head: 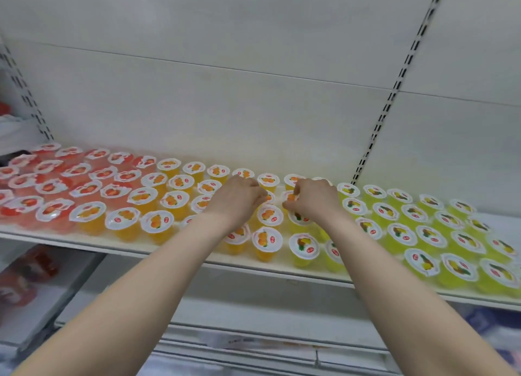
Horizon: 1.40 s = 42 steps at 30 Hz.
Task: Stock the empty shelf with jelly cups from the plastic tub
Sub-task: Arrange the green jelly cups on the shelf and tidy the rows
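Rows of jelly cups with white foil lids cover the white shelf [174,250]: red cups [53,188] on the left, orange cups [156,223] in the middle, yellow-green cups [431,236] on the right. My left hand [238,196] reaches into the middle rows, fingers curled on an orange cup [269,198] that it mostly hides. My right hand [314,198] pinches the rim of another orange cup [290,197] just beside it. The plastic tub is out of view.
The shelf's white back panel [225,107] rises behind the cups, with slotted uprights at left [26,93] and right [394,90]. Below are a lower shelf edge [253,333] and blurred red packages [28,279] at the lower left.
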Each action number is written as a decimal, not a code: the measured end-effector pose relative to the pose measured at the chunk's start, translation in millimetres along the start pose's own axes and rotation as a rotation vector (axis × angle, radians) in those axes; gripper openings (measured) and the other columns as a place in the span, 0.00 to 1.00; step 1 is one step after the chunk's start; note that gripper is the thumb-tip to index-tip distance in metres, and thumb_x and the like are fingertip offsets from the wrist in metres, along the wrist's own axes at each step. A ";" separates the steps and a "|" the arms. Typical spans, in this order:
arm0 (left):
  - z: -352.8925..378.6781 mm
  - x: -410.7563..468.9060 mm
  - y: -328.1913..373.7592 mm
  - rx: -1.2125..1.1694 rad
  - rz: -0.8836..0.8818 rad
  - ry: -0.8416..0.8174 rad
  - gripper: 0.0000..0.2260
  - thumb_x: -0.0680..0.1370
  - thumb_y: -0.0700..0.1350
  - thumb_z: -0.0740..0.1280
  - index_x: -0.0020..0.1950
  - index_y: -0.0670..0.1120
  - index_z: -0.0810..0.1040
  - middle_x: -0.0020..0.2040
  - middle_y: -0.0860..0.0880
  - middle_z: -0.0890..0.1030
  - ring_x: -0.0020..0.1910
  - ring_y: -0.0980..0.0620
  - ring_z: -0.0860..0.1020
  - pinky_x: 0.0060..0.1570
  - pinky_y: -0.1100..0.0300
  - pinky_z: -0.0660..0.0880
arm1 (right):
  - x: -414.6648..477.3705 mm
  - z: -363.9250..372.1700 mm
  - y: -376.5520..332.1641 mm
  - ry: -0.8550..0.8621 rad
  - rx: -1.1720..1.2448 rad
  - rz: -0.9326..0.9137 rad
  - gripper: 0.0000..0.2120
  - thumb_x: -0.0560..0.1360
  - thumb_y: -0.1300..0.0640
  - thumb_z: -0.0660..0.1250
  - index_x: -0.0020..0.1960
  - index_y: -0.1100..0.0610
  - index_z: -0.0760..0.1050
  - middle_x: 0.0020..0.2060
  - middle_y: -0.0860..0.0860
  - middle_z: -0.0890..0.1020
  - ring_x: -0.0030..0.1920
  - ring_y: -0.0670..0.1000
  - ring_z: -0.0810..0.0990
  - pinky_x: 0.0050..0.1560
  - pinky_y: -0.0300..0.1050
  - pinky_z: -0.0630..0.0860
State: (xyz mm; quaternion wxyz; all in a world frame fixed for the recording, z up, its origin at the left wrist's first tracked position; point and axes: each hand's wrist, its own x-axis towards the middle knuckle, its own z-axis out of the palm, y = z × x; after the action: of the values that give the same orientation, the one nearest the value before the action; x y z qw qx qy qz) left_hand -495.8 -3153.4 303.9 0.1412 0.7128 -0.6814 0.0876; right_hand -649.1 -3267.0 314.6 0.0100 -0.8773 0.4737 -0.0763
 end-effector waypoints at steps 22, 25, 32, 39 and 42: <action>0.5 34.7 -12.0 -0.092 -0.021 -0.249 0.14 0.79 0.46 0.66 0.64 0.54 0.78 0.61 0.49 0.80 0.57 0.48 0.77 0.50 0.57 0.72 | -25.1 -16.6 14.4 0.067 0.156 0.042 0.17 0.72 0.38 0.66 0.52 0.49 0.78 0.47 0.49 0.81 0.58 0.54 0.72 0.52 0.51 0.73; 0.8 31.4 -9.8 -0.102 -0.018 -0.212 0.14 0.79 0.45 0.65 0.64 0.52 0.78 0.61 0.48 0.80 0.57 0.47 0.78 0.53 0.54 0.76 | -42.8 -18.6 6.2 -0.035 0.055 0.031 0.21 0.70 0.37 0.67 0.56 0.48 0.76 0.49 0.49 0.81 0.60 0.54 0.71 0.55 0.51 0.72; -5.8 15.0 -15.8 -0.148 -0.005 -0.099 0.13 0.80 0.43 0.65 0.64 0.51 0.79 0.65 0.49 0.77 0.63 0.48 0.74 0.60 0.54 0.71 | -51.2 -16.1 -2.4 -0.098 -0.034 0.034 0.18 0.72 0.41 0.67 0.58 0.48 0.76 0.49 0.51 0.80 0.62 0.55 0.70 0.51 0.49 0.69; -21.9 -12.0 -36.6 -0.136 -0.121 -0.089 0.13 0.80 0.46 0.64 0.65 0.53 0.77 0.66 0.50 0.75 0.64 0.48 0.73 0.61 0.54 0.71 | -52.0 -15.5 -22.9 0.007 0.017 -0.001 0.22 0.73 0.36 0.64 0.61 0.48 0.76 0.55 0.50 0.81 0.63 0.55 0.70 0.55 0.50 0.72; -26.2 -22.3 -41.0 -0.120 -0.139 -0.163 0.14 0.80 0.51 0.64 0.65 0.54 0.77 0.65 0.51 0.76 0.63 0.48 0.74 0.60 0.53 0.72 | -51.7 -11.4 -45.9 -0.013 0.054 0.012 0.23 0.72 0.34 0.64 0.57 0.49 0.76 0.51 0.50 0.81 0.60 0.55 0.73 0.51 0.49 0.72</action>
State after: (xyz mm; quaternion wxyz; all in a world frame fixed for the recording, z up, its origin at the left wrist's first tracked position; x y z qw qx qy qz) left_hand -454.4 -3122.7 318.2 0.1336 0.7532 -0.6437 -0.0216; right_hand -640.5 -3197.9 323.5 0.0373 -0.8743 0.4767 -0.0833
